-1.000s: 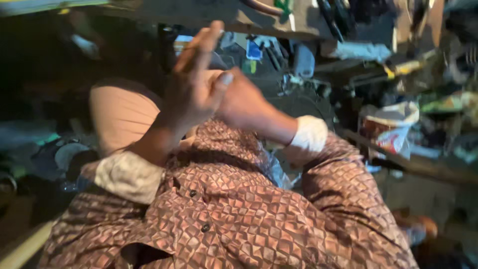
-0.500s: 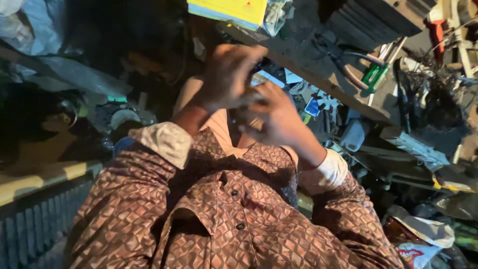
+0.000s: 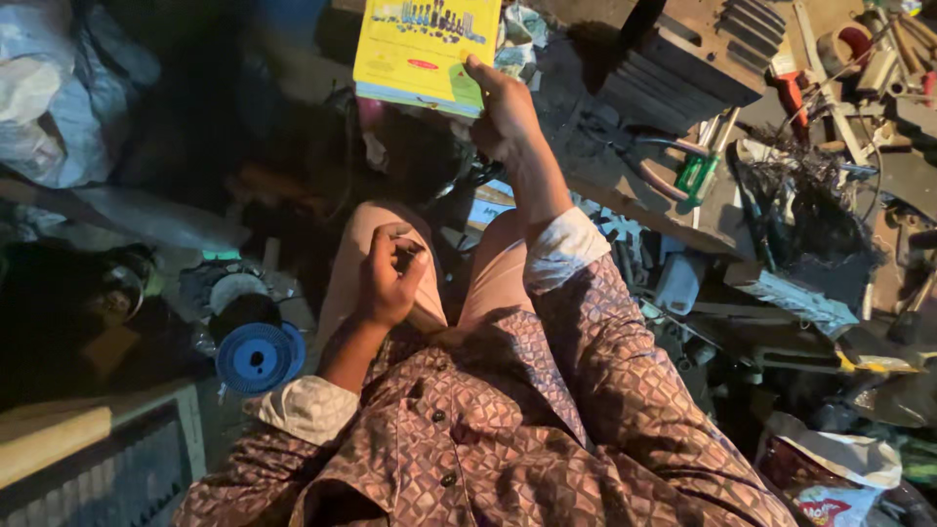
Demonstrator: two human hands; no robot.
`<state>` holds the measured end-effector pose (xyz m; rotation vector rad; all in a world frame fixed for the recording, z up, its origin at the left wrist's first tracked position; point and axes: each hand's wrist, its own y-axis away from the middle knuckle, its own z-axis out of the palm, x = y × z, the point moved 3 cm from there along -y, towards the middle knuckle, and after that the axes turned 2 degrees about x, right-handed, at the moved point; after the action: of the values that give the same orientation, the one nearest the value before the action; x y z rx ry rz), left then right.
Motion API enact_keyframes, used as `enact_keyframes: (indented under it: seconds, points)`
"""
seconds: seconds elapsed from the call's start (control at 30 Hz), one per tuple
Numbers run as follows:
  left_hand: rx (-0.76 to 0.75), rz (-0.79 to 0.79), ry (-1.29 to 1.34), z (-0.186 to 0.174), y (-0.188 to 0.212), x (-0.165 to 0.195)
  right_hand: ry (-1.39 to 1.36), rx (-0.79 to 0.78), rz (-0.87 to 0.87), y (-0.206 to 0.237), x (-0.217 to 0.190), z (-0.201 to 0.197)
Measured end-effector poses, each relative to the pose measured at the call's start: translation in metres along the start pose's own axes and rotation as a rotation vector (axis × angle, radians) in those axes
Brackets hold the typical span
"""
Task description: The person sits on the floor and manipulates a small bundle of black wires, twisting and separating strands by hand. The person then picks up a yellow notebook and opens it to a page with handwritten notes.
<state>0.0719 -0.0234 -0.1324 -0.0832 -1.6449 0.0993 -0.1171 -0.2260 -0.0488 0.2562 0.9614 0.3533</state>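
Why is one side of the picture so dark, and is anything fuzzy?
In the head view, light falls on the yellow box in the right hand and on the workbench; the left side sinks into deep shadow; the left hand is lit; the picture looks sharp, edges slightly stretched.

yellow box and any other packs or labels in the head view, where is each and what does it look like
yellow box: top centre, held by the right hand; flat, rectangular, yellow with small pictures.
printed bag: bottom right; crumpled, white with red.
left hand: closed, above the lap; contents unclear.
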Motion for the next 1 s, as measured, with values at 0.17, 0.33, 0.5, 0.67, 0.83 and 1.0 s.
enact_keyframes:
  seconds: [0.17, 0.33, 0.5, 0.67, 0.83, 1.0]
  points:
    - [-0.049, 0.037, 0.104, -0.007, -0.018, -0.004, 0.097, 0.000, -0.249, 0.007, 0.000, -0.003]
    - [-0.036, -0.180, 0.303, -0.038, -0.038, -0.004, 0.099, -0.054, -0.348, 0.070, 0.017, -0.042]
    - [-0.205, -0.194, 0.810, -0.036, -0.042, 0.029, 0.141, -0.136, -0.192, 0.149, 0.070, -0.084]
    - [-0.498, -0.181, 0.345, -0.011, -0.010, 0.047, 1.061, 0.083, -0.138, 0.202, 0.104, -0.096]
    - [-0.476, -0.267, 0.364, 0.041, 0.027, 0.024, 0.949, 0.101, -0.403, 0.225, 0.111, -0.099]
    - [-0.534, -0.290, 0.391, 0.042, 0.038, 0.021, 0.477, 0.069, -0.396, 0.209, 0.130, -0.115]
